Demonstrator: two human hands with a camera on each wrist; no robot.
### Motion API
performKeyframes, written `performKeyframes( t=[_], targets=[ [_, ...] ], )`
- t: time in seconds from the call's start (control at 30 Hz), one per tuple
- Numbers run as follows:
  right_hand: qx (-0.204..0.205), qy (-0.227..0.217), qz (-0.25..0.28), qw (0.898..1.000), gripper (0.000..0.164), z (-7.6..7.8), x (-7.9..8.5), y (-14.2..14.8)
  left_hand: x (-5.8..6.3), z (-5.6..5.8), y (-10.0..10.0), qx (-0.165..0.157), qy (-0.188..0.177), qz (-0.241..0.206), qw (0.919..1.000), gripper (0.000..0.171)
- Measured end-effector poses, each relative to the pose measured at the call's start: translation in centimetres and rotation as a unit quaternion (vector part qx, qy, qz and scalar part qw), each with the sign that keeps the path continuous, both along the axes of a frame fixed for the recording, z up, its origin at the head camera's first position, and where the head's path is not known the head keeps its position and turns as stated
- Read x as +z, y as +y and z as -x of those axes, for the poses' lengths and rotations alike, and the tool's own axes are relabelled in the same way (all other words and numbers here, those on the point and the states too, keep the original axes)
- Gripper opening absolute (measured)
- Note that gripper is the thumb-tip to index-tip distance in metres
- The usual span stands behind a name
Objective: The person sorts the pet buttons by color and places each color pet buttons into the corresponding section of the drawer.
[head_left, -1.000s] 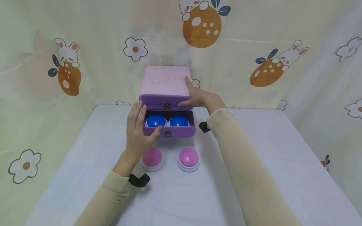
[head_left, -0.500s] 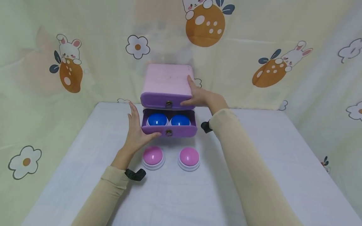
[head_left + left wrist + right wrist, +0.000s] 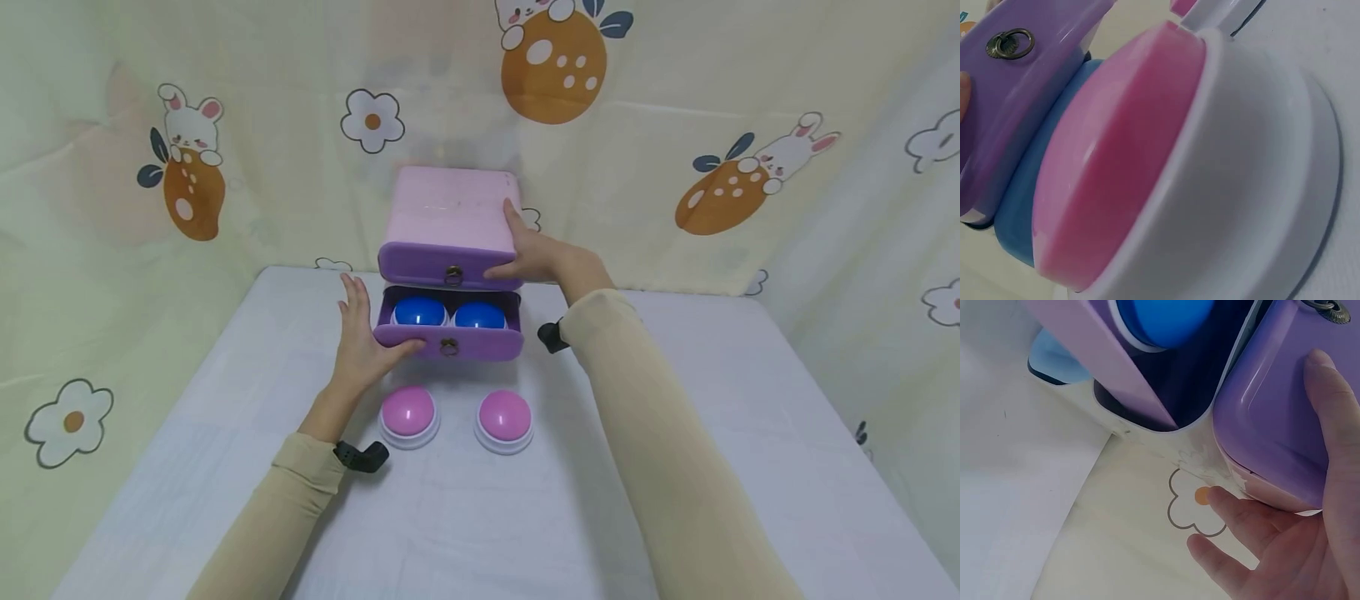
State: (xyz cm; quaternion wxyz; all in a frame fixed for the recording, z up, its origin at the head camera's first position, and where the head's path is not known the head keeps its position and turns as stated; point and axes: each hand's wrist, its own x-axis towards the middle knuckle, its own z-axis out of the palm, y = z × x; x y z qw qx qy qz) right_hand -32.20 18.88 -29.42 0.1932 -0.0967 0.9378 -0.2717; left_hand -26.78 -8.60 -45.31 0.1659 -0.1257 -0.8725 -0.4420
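Observation:
A two-tier box with a pink top [image 3: 453,204] has its purple upper drawer [image 3: 416,262] shut. The lower purple drawer [image 3: 487,343] is pulled out, holding two blue domes, one left [image 3: 420,311] and one right [image 3: 480,315], on white bases. My left hand [image 3: 360,354] touches the lower drawer's front with its thumb; the other fingers extend upward by its left side. My right hand [image 3: 536,252] rests at the box's right front corner. Its thumb [image 3: 1335,406] lies on the upper drawer front, while other fingers [image 3: 1219,565] spread loosely beside the box.
Two pink dome buttons on white bases, left [image 3: 408,412] and right [image 3: 505,417], stand on the white-covered table [image 3: 480,525] before the box. A patterned curtain [image 3: 285,167] hangs close behind the box. Light blue material [image 3: 1060,359] shows low on the box.
My left hand has shifted down and left from beside the upper drawer, and its thumb now lies on the lower drawer's front. The lower drawer looks slightly further in. My right hand keeps its place.

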Motion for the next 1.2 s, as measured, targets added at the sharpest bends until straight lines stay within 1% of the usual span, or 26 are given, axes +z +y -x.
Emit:
performKeyframes(
  t=[0.13,0.37,0.6,0.9,1.2],
  targets=[
    [0.005,0.000,-0.002,1.000,0.115,0.1,0.0,-0.1,-0.1,0.3,0.0,0.010,-0.015,0.000,0.9998,0.132],
    [-0.001,-0.006,-0.002,1.000,0.115,0.0,0.1,-0.4,-0.1,0.8,0.1,0.024,-0.040,-0.002,0.9989,0.129],
    [0.004,0.001,-0.005,1.000,0.115,-0.1,0.2,-0.6,-0.1,1.4,0.3,0.033,-0.051,-0.002,0.9981,0.127],
    [0.013,0.006,-0.010,1.000,0.117,0.2,0.3,-0.6,0.3,2.1,0.7,0.031,-0.049,-0.024,0.9980,0.124],
    [0.004,-0.002,-0.019,1.000,0.118,0.1,0.5,-0.6,0.1,3.2,1.4,0.047,-0.045,-0.018,0.9977,0.119]
  ],
)
